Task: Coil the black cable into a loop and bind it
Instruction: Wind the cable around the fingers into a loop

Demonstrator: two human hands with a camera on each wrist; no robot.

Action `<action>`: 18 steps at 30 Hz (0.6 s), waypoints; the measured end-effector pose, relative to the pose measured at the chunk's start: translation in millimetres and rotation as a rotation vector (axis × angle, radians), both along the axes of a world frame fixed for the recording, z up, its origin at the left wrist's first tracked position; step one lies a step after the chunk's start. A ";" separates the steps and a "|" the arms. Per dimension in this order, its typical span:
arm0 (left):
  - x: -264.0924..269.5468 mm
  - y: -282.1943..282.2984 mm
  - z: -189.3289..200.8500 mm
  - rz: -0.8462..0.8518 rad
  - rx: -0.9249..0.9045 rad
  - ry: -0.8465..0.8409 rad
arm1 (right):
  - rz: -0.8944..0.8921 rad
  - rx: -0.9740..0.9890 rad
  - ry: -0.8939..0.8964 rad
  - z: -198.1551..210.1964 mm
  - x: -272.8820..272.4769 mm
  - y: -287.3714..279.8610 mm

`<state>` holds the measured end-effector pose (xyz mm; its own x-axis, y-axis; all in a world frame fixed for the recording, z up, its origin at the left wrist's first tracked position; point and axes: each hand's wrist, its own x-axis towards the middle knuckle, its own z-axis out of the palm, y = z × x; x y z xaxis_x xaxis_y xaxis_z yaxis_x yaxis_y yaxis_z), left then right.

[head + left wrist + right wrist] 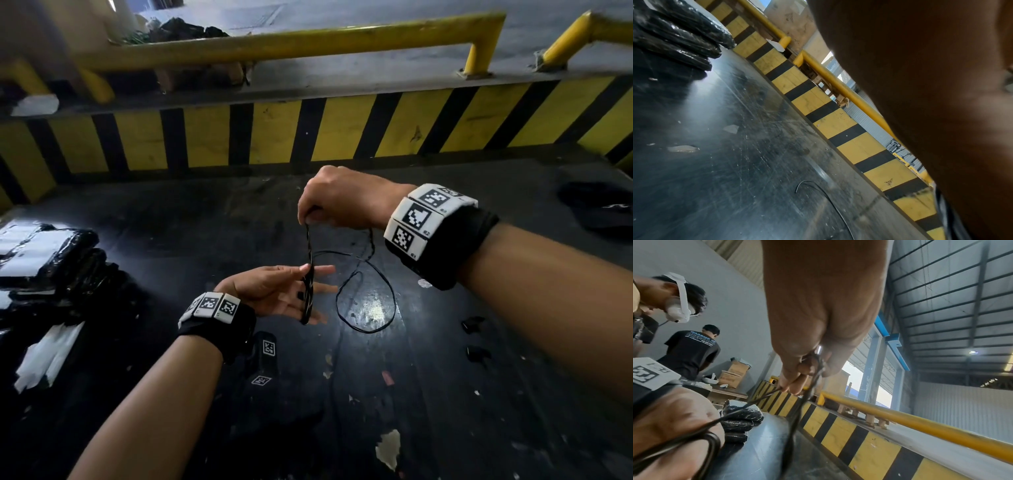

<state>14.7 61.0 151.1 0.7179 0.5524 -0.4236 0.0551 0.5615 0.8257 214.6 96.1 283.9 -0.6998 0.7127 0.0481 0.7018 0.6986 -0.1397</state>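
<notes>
1. We see the thin black cable partly gathered into a narrow bundle of turns that runs almost straight up and down between our two hands, above the scuffed black bench.

2. Our right hand is uppermost. Its curled fingertips pinch the top of the bundle, a grip the right wrist view shows close up, with strands leaving the fingers downward.

3. Our left hand lies lower, palm up, fingers spread and nearly straight. The turns pass around those fingers, so this hand serves as a former and does not clamp the cable. The left wrist view is mostly blocked by the hand itself and adds nothing on the fingers.

4. The uncoiled remainder lies in a loose curl on the bench, just to the right of the left hand and below the right wrist. A strand rises from it toward the right hand.

5. The relation that matters: the bundle's long axis is vertical, and the slack lies on the right hand's side. We judge the right hand is the one to draw that slack and lay the next turn over the left fingers.

6. Coiling looks well under way but unfinished. Binding has not begun.

7. Black wrapped packages are stacked at the bench's left edge.
</notes>
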 end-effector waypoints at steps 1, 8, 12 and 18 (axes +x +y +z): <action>0.6 -2.4 -0.8 -0.016 -0.006 -0.007 | 0.010 0.011 0.005 1.8 0.4 1.0; 5.5 -18.8 12.1 -0.108 0.013 -0.157 | 0.070 0.067 0.097 -14.0 10.0 7.9; 9.9 -24.0 26.0 -0.170 0.033 -0.303 | 0.002 -0.042 0.225 -44.7 20.9 13.4; 17.0 -27.5 48.2 -0.191 0.093 -0.440 | -0.096 -0.246 0.415 -116.5 34.2 -9.8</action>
<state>31.7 33.6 199.3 0.9099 0.4145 -0.0128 -0.2152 0.4984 0.8398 248.8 86.3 167.4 -0.5882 0.7980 0.1311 0.6116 0.5450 -0.5735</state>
